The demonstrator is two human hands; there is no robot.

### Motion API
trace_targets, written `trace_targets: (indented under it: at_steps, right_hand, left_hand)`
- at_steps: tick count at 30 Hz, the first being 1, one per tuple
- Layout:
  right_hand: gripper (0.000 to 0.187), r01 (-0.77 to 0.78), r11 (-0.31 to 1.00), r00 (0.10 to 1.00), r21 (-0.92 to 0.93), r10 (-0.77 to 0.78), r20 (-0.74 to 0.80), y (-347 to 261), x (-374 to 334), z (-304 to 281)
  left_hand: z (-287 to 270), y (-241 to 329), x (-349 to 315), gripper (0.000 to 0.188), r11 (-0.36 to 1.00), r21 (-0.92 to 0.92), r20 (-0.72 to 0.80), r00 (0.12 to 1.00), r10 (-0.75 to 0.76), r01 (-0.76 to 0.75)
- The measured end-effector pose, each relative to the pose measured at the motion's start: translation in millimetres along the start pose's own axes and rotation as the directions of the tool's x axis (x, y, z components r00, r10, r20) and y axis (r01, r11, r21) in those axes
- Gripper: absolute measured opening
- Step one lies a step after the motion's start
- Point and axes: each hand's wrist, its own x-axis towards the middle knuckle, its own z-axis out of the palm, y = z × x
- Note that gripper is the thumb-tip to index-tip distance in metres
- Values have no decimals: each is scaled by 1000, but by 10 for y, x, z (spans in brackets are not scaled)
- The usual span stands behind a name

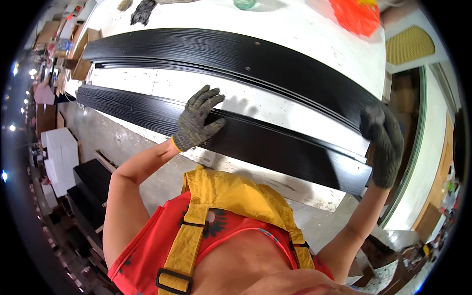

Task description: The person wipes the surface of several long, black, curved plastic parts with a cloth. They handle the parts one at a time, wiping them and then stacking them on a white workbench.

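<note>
Both my hands wear grey knit gloves. My left hand (pixel 197 118) rests with fingers spread across the near black board (pixel 275 142), which has a wood-grain surface and lies lengthwise along the table's near edge. Beyond it lies a wider black board (pixel 206 46), with thinner dark strips (pixel 231 77) along its near side. My right hand (pixel 385 142) is at the right end of that far board, fingers curled. A dark, blurred patch shows at its fingertips, and what it grips cannot be made out.
The boards lie on a white worktable (pixel 305 37). At its far side are a red plastic bag (pixel 356 17), a greenish glass (pixel 244 4) and a crumpled black cloth (pixel 143 12). A cardboard box (pixel 84 54) stands at the left end. White blocks (pixel 61 160) sit on the floor at left.
</note>
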Motion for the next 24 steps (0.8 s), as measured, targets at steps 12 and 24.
trace_targets:
  at_steps: [12,24]
  right_hand:
    - [40,-128,991,796,42,77,601,-341,3019,3649]
    - [44,297,755,881,-584,19,472,-265,3532,4583]
  left_hand:
    - [57,-196,-171,50,966,-224,-3,991,131,-128]
    - [-20,-399,-217,55,949,-278,11,988,157,-148]
